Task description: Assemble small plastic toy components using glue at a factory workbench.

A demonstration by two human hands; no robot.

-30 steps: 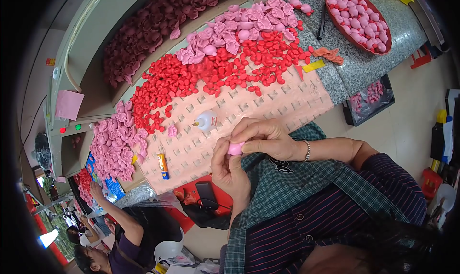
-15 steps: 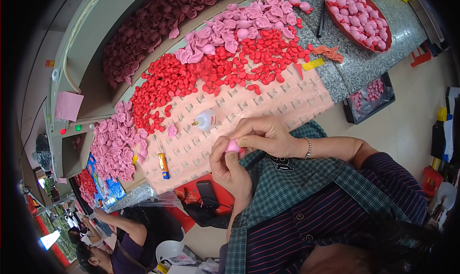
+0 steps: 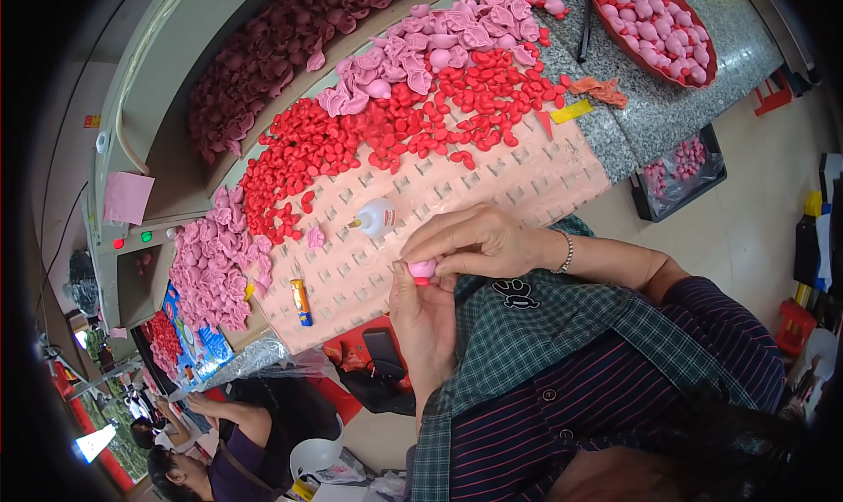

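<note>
Between my two hands is a small rounded pink piece [image 3: 422,268] with a red part at its lower end. My left hand [image 3: 421,318] supports it from below, thumb and fingers closed against its side. From the right, my right hand [image 3: 492,241] pinches it, with the fingertips over its top. Just beyond my hands, a white squeeze bottle [image 3: 378,217] with a yellowish tip lies on the pink patterned mat [image 3: 369,283]. A single pink piece of flower-like shape [image 3: 315,237] lies left of the bottle.
Many small red pieces [image 3: 299,142] spread over the mat's far side, beside heaps of pink hollow pieces [image 3: 206,274]. A yellow-and-blue tube [image 3: 301,303] lies at left. A red basket [image 3: 711,72] holds finished-looking pink-and-red pieces. A co-worker [image 3: 237,449] sits at lower left.
The pink piece has turned, so its red part now points down toward me instead of right. My right fingers have moved over its top, and my left hand has opened a little beneath it.
</note>
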